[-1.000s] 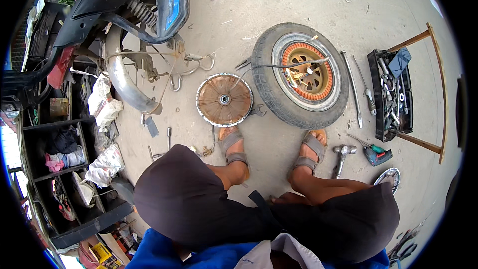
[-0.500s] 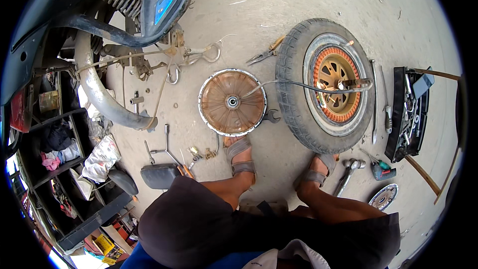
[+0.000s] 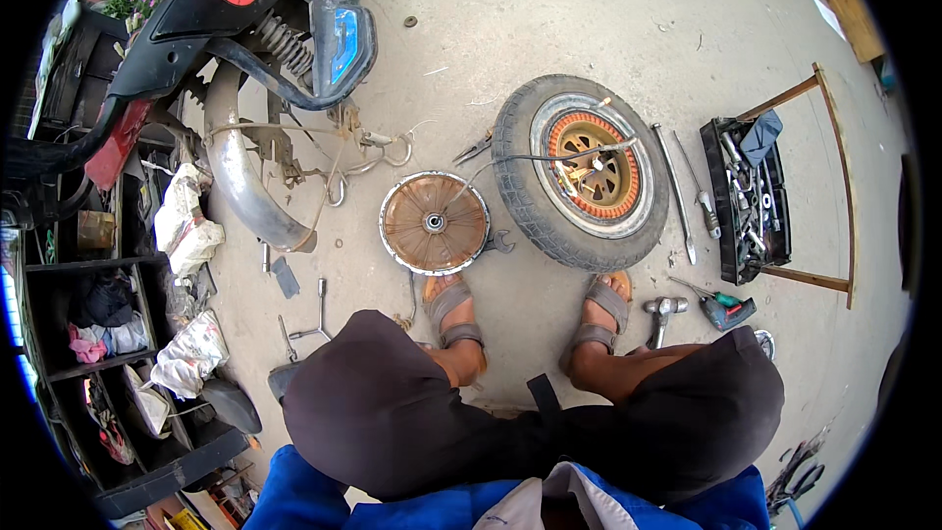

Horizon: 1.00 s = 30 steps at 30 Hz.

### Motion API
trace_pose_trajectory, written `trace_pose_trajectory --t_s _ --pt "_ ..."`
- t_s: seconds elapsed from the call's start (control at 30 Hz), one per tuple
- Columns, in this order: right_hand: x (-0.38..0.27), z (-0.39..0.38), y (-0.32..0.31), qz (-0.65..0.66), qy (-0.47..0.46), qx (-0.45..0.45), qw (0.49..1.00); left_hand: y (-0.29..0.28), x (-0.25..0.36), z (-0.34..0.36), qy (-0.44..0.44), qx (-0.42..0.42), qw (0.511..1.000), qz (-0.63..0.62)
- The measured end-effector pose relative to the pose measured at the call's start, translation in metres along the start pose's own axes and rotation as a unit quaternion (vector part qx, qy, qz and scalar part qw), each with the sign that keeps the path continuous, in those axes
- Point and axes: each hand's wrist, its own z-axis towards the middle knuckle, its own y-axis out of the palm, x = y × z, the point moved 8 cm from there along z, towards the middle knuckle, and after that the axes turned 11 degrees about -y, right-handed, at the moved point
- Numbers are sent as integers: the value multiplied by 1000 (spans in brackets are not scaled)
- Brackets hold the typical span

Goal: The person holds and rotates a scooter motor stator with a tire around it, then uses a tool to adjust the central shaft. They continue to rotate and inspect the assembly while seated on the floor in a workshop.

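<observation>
Neither of my hands is in view; only my blue sleeves [image 3: 299,491] show at the lower edge. In front of my sandalled feet [image 3: 456,316] lies a round brown motor cover [image 3: 412,221] with a chrome rim and a small central hub. Just right of it a wheel with a black tyre [image 3: 535,226] lies on the floor, its orange-ringed hub [image 3: 610,198] facing up. A dark cable [image 3: 535,157] runs from the hub toward the cover. An open-end wrench [image 3: 502,241] lies between cover and tyre, and pliers [image 3: 475,149] lie beyond it.
A motor scooter [image 3: 177,49] with a grey exhaust-like tube stands at the left, beside a black shelf [image 3: 88,260] of bags and cloths. A black toolbox [image 3: 728,236] of sockets, a pry bar [image 3: 677,196], a hammer [image 3: 663,319] and a cordless drill [image 3: 728,312] lie at the right.
The view has shifted, so more of the scooter and the far floor shows. My feet and knees have come into a different spread, and the knees cover things near the left. The parts look unmoved.
</observation>
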Motion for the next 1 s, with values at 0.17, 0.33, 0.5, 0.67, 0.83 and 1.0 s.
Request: trace_pose_trajectory --t_s 0.17,0.33,0.5,0.67,0.83,1.0 --pt "-57 -41 -37 87 60 214 971 -17 -1 -5 8 7 999 37" --pt "-89 -37 -25 184 -5 204 961 -21 7 6 16 -5 998 64" --pt "-85 -23 -23 121 -23 170 978 -30 -1 4 18 1 997 76" --pt "-106 -21 -26 72 -47 172 981 -30 -1 11 21 -6 996 85" --pt "-119 -18 -29 -21 -48 187 981 -27 1 13 20 -7 995 93" --pt "-125 -17 -29 -31 -26 185 982 -25 3 16 14 -8 995 102"
